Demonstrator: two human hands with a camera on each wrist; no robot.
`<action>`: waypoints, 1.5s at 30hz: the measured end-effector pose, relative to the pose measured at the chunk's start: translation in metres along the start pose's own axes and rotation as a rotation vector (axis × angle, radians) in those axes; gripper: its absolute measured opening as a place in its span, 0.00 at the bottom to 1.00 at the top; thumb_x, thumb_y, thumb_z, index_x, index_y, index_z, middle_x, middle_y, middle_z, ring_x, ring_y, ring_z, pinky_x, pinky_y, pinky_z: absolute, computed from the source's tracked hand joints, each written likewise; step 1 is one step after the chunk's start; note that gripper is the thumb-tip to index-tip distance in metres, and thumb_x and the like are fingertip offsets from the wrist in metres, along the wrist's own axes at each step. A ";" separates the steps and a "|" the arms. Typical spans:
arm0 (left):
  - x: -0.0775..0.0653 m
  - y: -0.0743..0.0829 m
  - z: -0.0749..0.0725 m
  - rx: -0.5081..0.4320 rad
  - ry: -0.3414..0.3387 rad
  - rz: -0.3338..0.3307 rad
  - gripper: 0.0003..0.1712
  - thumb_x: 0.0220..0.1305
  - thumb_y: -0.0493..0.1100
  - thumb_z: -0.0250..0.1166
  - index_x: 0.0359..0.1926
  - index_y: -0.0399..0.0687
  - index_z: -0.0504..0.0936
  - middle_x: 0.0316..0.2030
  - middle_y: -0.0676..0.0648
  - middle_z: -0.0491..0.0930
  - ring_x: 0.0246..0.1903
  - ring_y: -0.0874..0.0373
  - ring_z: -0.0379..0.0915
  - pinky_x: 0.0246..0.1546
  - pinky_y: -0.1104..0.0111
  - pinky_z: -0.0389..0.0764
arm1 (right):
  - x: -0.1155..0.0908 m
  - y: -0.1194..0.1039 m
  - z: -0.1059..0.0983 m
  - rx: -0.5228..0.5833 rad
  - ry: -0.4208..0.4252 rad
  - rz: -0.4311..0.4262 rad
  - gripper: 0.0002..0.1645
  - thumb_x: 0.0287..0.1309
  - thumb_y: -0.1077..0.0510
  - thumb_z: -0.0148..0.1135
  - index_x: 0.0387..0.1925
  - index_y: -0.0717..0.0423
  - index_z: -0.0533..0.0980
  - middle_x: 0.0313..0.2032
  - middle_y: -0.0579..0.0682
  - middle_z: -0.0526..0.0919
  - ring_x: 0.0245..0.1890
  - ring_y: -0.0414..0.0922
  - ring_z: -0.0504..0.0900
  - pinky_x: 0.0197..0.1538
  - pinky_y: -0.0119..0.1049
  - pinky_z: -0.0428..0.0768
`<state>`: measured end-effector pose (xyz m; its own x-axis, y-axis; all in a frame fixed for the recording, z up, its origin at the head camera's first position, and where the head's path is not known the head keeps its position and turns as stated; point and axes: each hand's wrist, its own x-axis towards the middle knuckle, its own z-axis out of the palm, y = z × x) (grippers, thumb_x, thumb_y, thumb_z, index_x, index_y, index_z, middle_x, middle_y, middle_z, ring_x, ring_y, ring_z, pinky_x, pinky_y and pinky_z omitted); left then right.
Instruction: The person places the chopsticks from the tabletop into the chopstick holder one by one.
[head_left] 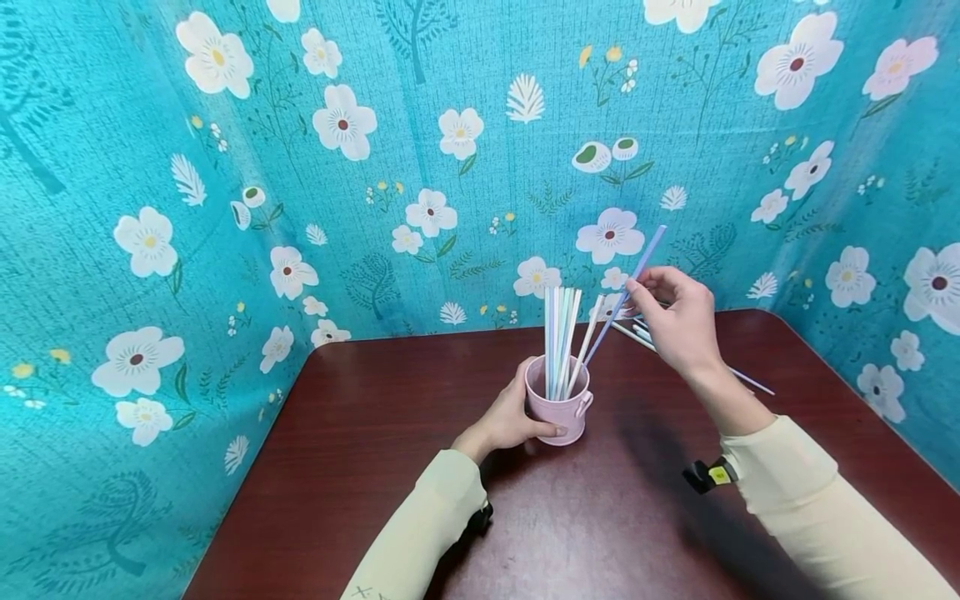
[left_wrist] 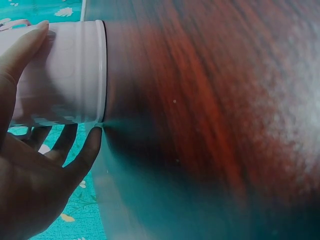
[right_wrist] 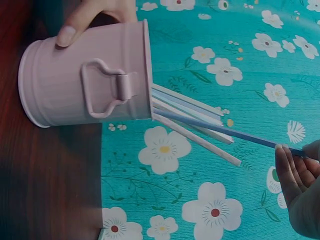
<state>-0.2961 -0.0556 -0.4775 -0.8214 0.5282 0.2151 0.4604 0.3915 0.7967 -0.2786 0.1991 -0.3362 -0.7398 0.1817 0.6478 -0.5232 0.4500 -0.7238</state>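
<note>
A small pink bucket (head_left: pixel 557 421) with a side handle (right_wrist: pixel 105 90) stands upright on the table, several pale straws (head_left: pixel 561 342) leaning inside. My left hand (head_left: pixel 513 417) grips its left side, the thumb across the front and the fingers round the back; the left wrist view shows this hand (left_wrist: pixel 45 165) close to the bucket's base. Up and to the right, my right hand (head_left: pixel 675 312) pinches a bluish-purple straw (head_left: pixel 647 252) between thumb and fingers. That straw slants down, its lower end inside the bucket's rim, as the right wrist view also shows.
More straws (head_left: pixel 752 382) lie on the dark red-brown table (head_left: pixel 375 417), behind and below my right hand and partly hidden by it. A turquoise flowered cloth (head_left: pixel 480 208) rises behind the table and along both sides.
</note>
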 end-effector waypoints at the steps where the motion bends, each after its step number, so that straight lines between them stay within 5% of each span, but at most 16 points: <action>1: 0.000 0.000 0.000 0.002 -0.001 0.001 0.66 0.46 0.38 0.85 0.77 0.57 0.50 0.66 0.49 0.71 0.64 0.56 0.68 0.69 0.62 0.65 | 0.000 0.001 0.001 0.002 0.009 -0.001 0.12 0.68 0.59 0.65 0.42 0.66 0.82 0.34 0.62 0.87 0.26 0.34 0.85 0.36 0.20 0.80; 18: 0.000 0.001 0.000 -0.003 0.011 0.001 0.66 0.45 0.39 0.85 0.77 0.56 0.51 0.66 0.48 0.71 0.63 0.55 0.69 0.69 0.62 0.66 | -0.005 0.012 0.012 0.105 -0.002 -0.011 0.09 0.68 0.63 0.65 0.43 0.68 0.80 0.34 0.66 0.87 0.25 0.36 0.87 0.31 0.25 0.83; 24: 0.000 0.001 -0.001 0.003 0.011 0.008 0.66 0.45 0.38 0.85 0.77 0.55 0.51 0.66 0.48 0.71 0.64 0.55 0.69 0.69 0.63 0.66 | -0.006 0.011 0.016 0.058 -0.016 -0.019 0.09 0.68 0.62 0.65 0.42 0.68 0.80 0.34 0.64 0.87 0.27 0.35 0.86 0.33 0.22 0.81; 33: -0.001 0.001 0.000 0.000 0.010 0.005 0.66 0.45 0.38 0.85 0.77 0.55 0.51 0.66 0.48 0.71 0.63 0.56 0.69 0.69 0.63 0.65 | -0.017 0.026 0.028 -0.007 -0.093 -0.027 0.07 0.68 0.63 0.66 0.38 0.65 0.82 0.29 0.59 0.88 0.25 0.35 0.86 0.31 0.21 0.79; 40: 0.000 0.002 0.000 0.003 0.019 0.021 0.66 0.44 0.39 0.85 0.77 0.55 0.51 0.66 0.48 0.72 0.63 0.55 0.69 0.68 0.63 0.66 | -0.022 0.032 0.037 -0.048 -0.190 0.015 0.05 0.66 0.65 0.66 0.38 0.66 0.81 0.29 0.58 0.87 0.24 0.48 0.87 0.29 0.25 0.81; 45: -0.001 0.002 -0.001 -0.005 0.016 0.016 0.66 0.45 0.38 0.85 0.77 0.56 0.51 0.66 0.48 0.71 0.64 0.54 0.70 0.68 0.62 0.66 | -0.027 0.036 0.040 -0.151 -0.289 0.056 0.04 0.66 0.63 0.66 0.37 0.62 0.82 0.28 0.56 0.87 0.24 0.44 0.85 0.28 0.29 0.80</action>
<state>-0.2946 -0.0558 -0.4759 -0.8193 0.5221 0.2370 0.4719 0.3791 0.7960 -0.2941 0.1754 -0.3895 -0.8664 -0.0356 0.4981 -0.4255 0.5747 -0.6991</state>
